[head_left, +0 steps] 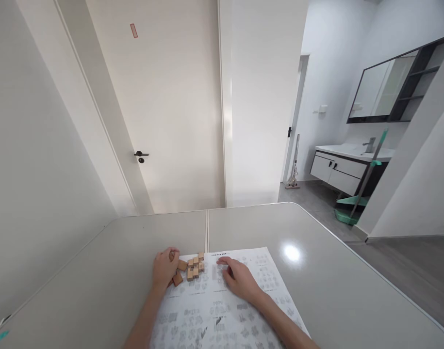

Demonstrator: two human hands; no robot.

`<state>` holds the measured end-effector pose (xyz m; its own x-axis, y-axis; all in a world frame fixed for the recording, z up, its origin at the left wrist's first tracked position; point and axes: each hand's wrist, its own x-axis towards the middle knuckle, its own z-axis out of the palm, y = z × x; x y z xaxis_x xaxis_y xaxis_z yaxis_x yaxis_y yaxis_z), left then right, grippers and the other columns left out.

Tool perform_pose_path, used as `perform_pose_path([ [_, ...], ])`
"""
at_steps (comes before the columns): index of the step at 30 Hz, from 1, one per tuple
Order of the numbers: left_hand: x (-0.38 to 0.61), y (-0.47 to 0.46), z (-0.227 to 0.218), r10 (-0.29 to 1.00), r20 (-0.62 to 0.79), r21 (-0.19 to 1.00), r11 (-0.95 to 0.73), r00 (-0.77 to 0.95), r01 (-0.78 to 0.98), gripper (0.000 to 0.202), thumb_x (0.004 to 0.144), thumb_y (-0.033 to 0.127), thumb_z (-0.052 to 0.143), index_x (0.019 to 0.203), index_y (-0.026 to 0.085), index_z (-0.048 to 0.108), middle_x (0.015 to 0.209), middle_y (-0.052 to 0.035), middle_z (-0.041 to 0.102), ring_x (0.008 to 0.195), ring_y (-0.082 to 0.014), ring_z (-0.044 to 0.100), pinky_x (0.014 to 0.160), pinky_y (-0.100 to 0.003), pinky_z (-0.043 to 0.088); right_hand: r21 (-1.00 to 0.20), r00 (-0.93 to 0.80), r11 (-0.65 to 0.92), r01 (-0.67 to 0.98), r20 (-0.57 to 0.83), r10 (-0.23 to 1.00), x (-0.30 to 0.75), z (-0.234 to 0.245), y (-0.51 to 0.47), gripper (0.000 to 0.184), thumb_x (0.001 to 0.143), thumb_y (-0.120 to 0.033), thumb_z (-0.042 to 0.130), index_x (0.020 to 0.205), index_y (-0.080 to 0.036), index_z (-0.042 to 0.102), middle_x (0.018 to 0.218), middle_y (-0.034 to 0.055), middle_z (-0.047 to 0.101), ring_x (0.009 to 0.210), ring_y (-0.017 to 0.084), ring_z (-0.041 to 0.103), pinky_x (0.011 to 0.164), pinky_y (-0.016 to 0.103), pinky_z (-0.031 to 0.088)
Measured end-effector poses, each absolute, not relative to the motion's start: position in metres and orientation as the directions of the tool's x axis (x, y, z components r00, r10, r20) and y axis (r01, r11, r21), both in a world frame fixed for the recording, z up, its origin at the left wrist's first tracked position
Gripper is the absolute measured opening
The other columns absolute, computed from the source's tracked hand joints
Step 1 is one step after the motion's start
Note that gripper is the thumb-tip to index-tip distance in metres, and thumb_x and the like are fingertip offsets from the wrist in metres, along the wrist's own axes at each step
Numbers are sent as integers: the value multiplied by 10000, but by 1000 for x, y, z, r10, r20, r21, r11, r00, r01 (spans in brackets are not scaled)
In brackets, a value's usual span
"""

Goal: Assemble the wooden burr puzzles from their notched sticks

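Several small wooden blocks lie in a loose cluster on a printed sheet of diagrams, which is spread on a grey table. My left hand is curled at the cluster's left side, its fingers closed against a block near the sheet's top left corner. My right hand rests flat on the sheet just right of the blocks, fingers stretched out and holding nothing.
The table has a seam down its middle and a rounded far right corner. Beyond it stand a white door with a black handle, a washbasin cabinet under a mirror, and a green mop and dustpan.
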<state>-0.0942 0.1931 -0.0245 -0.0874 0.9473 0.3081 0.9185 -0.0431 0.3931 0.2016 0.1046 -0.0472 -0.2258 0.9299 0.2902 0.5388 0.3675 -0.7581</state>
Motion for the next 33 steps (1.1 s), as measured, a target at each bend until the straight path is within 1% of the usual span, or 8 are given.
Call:
perform_pose_path([
  [4,-95,190,-23,952,303,384,-95,-28,919,266,948,305,431,884,226,676,916,-56,763,889,-232,694,795,-302,485,-760,-222,369,535,295,929,201,-50,106,406,908,-158,484,1290,-239,593,1156,51,748,882,217,681,867,337,492],
  [11,-107,176,-18,947,317,307,-151,49,940,414,982,445,390,732,234,644,816,-45,735,825,-226,687,797,-305,469,-767,-217,365,528,293,931,200,-52,107,402,903,-157,488,1280,-239,599,1157,53,751,866,224,675,880,355,495],
  [16,-115,171,-17,946,325,243,-104,20,965,452,962,414,405,634,225,652,737,-68,708,781,-241,678,759,-317,449,-764,-223,363,533,287,932,201,-51,106,399,908,-171,475,1277,-242,609,1110,53,757,850,224,676,851,350,496],
  [21,-112,170,-16,941,339,221,-60,-19,973,468,970,395,396,668,215,704,832,-83,748,851,-249,688,782,-317,437,-769,-219,362,526,289,932,202,-51,107,406,899,-171,481,1280,-239,603,1130,47,755,825,212,671,861,354,495],
  [23,-111,169,-15,940,337,226,-36,-43,973,507,984,412,375,662,209,710,818,-89,758,809,-243,690,745,-309,437,-774,-219,362,519,289,932,202,-51,107,403,900,-176,482,1280,-238,599,1144,47,752,815,208,668,859,353,498],
  [26,-110,166,-14,941,325,244,12,-93,970,563,989,462,363,626,207,710,704,-88,748,685,-235,673,638,-291,419,-780,-218,361,511,288,932,203,-51,106,386,917,-195,471,1279,-237,600,1160,53,747,790,203,660,840,353,503],
  [30,-107,164,-13,937,314,268,67,-153,961,506,956,457,427,632,220,734,649,-72,744,637,-238,658,565,-270,374,-779,-214,358,515,287,934,203,-47,104,374,919,-199,479,1265,-233,617,1096,52,756,798,203,661,833,348,500],
  [33,-107,164,-12,932,313,289,87,-180,953,479,940,429,450,588,228,704,629,-56,732,615,-228,644,545,-262,346,-781,-211,359,511,292,933,204,-45,103,376,919,-192,476,1265,-240,615,1093,43,753,796,196,656,837,340,499],
])
